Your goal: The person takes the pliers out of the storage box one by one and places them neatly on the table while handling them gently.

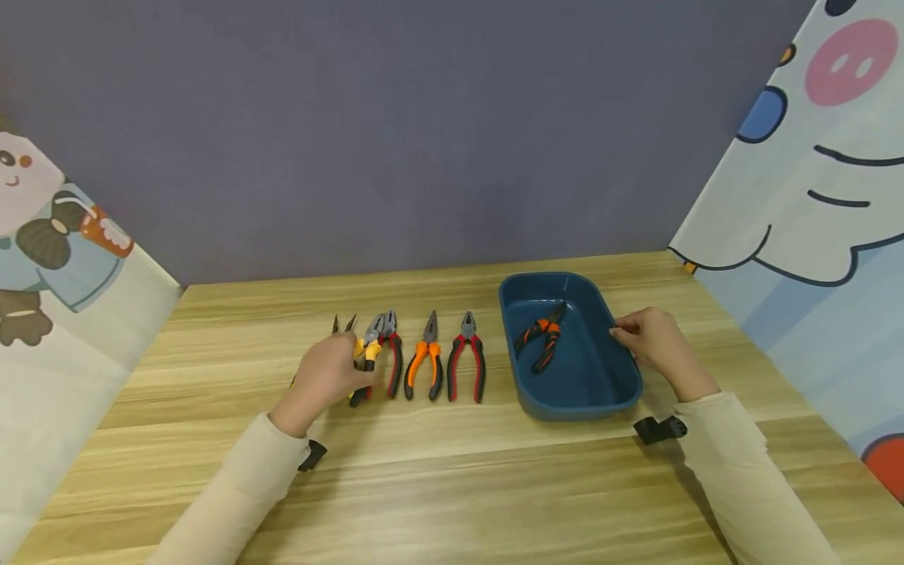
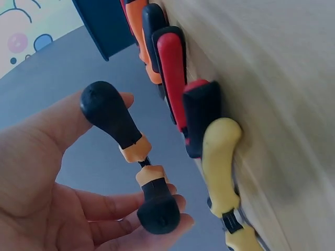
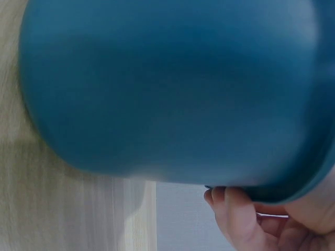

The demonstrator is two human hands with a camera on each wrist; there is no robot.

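Thumb and fingers of my left hand [image 1: 326,369] grip a pair of pliers [image 1: 370,349] with black handle ends and yellow collars. In the left wrist view, its two black handle ends [image 2: 158,213] lie between thumb and fingers, off to the side of the tabletop. Partly covered by that hand lies a yellow-handled pair of pliers [image 2: 222,157]. My right hand [image 1: 653,341] pinches the right rim of a blue plastic bin [image 1: 579,412]. Inside the bin are pliers [image 1: 542,337] with black and orange striped handles.
Right of my left hand, a row of pliers lies on the wooden table [image 1: 438,486]: red-and-black pliers [image 1: 395,361], orange-and-black long-nose pliers [image 1: 430,353] and another red-and-black pair [image 1: 467,353]. A grey wall panel [image 1: 424,157] stands behind the table.
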